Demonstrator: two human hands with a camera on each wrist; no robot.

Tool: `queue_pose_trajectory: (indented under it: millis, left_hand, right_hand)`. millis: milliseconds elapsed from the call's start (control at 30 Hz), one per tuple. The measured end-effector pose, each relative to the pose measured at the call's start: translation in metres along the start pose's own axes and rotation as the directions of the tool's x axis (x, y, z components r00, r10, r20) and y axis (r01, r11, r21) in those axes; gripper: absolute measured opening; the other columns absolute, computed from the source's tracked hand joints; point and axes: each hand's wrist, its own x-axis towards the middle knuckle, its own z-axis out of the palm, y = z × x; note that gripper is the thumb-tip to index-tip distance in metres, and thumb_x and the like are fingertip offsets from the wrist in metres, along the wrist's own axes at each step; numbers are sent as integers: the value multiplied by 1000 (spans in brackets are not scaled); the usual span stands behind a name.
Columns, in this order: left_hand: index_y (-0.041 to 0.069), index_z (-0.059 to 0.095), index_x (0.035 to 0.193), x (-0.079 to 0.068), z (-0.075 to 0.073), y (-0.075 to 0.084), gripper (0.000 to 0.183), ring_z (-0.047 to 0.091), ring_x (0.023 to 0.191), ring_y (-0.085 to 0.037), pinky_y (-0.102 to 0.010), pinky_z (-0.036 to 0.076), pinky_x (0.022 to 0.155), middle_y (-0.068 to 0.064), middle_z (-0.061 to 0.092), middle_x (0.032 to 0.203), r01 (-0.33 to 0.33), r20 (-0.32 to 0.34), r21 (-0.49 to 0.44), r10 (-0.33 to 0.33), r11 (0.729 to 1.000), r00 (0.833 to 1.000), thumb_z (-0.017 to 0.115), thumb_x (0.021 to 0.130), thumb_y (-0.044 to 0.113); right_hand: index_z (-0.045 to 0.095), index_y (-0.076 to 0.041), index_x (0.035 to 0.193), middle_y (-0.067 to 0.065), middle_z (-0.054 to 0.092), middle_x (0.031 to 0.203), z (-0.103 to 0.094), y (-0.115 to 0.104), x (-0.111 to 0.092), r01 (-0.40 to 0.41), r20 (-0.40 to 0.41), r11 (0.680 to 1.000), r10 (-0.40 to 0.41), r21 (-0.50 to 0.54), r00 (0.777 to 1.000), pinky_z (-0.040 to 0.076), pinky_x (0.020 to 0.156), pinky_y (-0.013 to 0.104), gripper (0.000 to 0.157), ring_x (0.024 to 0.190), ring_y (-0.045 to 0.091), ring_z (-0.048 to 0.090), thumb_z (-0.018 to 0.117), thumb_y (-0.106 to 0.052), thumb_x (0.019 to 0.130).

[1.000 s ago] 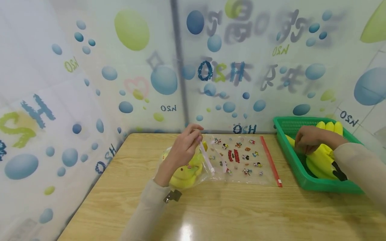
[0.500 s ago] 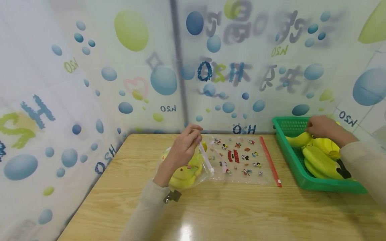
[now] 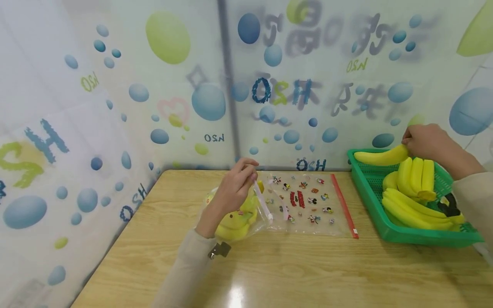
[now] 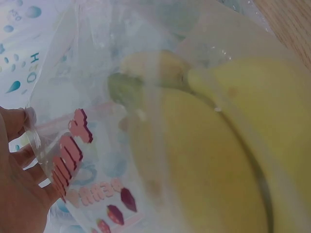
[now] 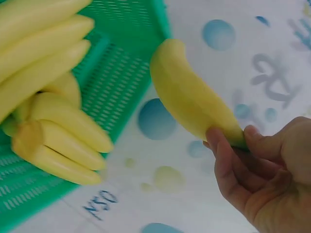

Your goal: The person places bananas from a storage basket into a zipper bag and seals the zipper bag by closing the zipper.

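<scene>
Standing on the bench (image 3: 292, 269) is the green basket (image 3: 368, 201); the clear bag (image 4: 151, 107) is pinched by the left hand (image 3: 236, 188); above the basket's far rim, one banana (image 3: 381, 157) is gripped by the right hand (image 3: 431, 141). Unloading seems in hand; careful carriage to the bag seems required.

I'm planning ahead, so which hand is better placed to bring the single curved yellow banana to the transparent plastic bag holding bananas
Probably the right hand: it pinches the single banana by one end, while the left hand holds the transparent bag by its edge.
</scene>
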Motion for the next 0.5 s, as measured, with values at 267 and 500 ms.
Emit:
queue_pose_trajectory:
  millis: [267,500]
  left_hand:
    - [5,63,95,0,0,-1,26,62,88,-20,-32,50,74,-10,60,131,2,-5,3,-2,1000,1000,46,110,15]
    - [7,63,94,0,1,-1,25,60,84,-19,-31,49,72,-13,60,131,-8,-9,3,8,1000,1000,46,110,15]
  right_hand:
    - [58,16,116,35,66,102,-11,-49,-10,83,-142,996,-84,-10,986,48,56,39,27,63,27,55,44,-5,106]
    - [64,5,105,13,71,82,1,-112,-24,279,-268,960,-276,-27,923,35,50,27,14,50,17,39,55,-5,105]
